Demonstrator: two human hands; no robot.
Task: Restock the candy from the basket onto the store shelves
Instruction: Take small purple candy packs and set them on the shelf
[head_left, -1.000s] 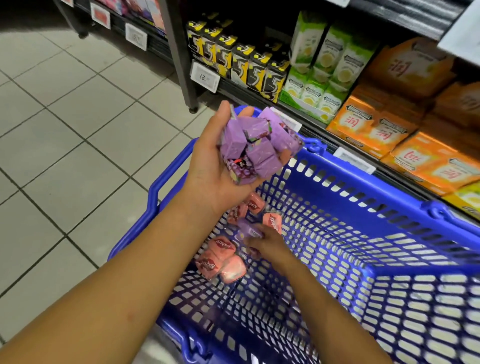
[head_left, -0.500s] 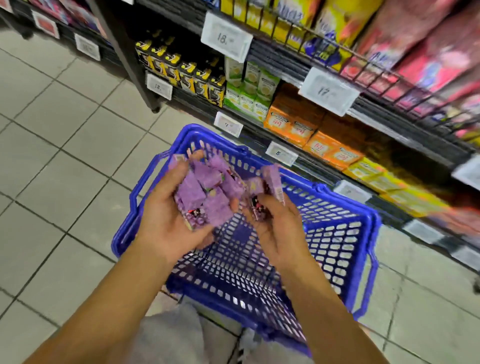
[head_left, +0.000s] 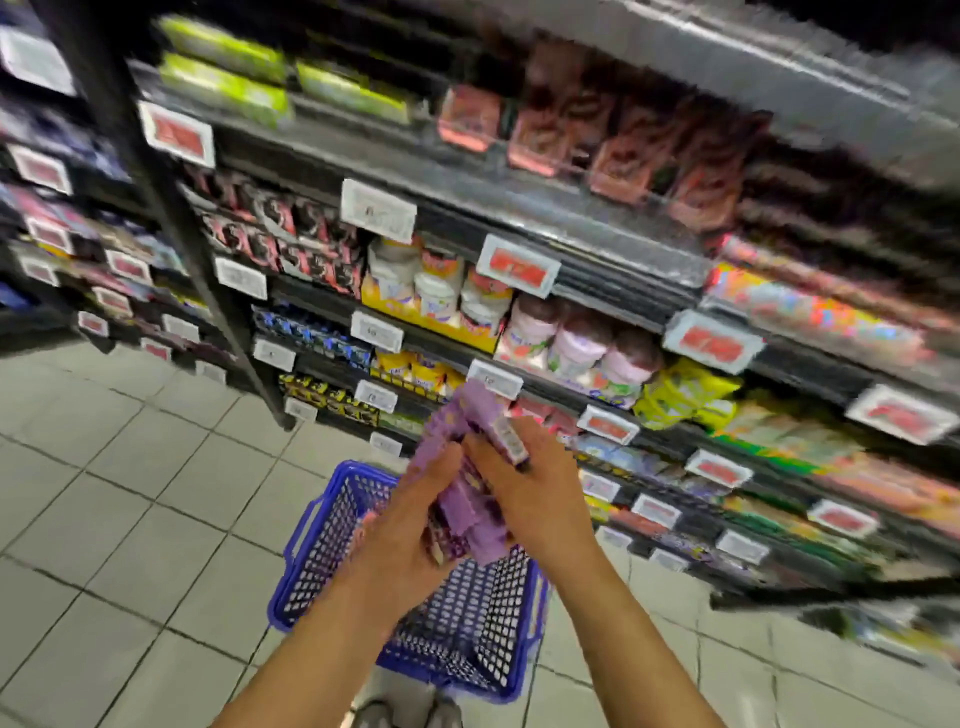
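Candy packs (head_left: 470, 499), the purple ones, sit bunched between your two hands above the blue basket (head_left: 332, 525), which stands on the floor at 6 o'clock. Your left hand (head_left: 410, 540) cups the bundle from below with curled fingers, and your right hand (head_left: 524, 493) closes over it, thumb pinching one pack (head_left: 506, 434) on top. The shelves (head_left: 613, 270) run from 12 to 3 o'clock. The risk is a spill: the bundle is loose, so when one hand lets go to place packs, others may slide out.
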